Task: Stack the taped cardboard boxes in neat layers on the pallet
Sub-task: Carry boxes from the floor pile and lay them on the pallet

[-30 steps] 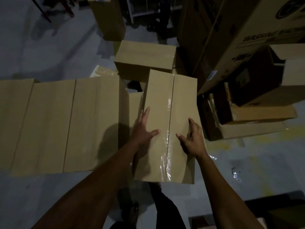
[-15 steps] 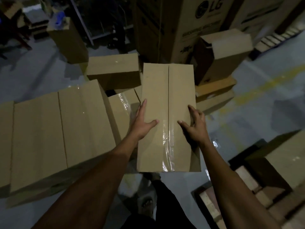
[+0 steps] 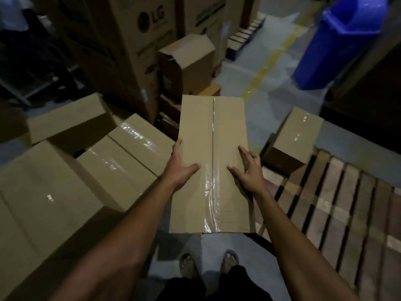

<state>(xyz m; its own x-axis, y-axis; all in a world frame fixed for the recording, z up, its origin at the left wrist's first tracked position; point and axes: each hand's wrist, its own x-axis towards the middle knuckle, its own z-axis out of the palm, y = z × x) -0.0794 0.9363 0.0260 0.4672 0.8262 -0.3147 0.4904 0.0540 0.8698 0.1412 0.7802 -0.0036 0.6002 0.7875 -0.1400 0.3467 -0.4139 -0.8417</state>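
Only one view here: the head camera looks steeply down and forward, close over the box, taking in the pallet at right and both feet.

A long brown cardboard box is held up in the air, flat side up, with shiny clear tape along its middle seam. A wooden pallet lies on the floor to the right. One taped box sits on its far corner.
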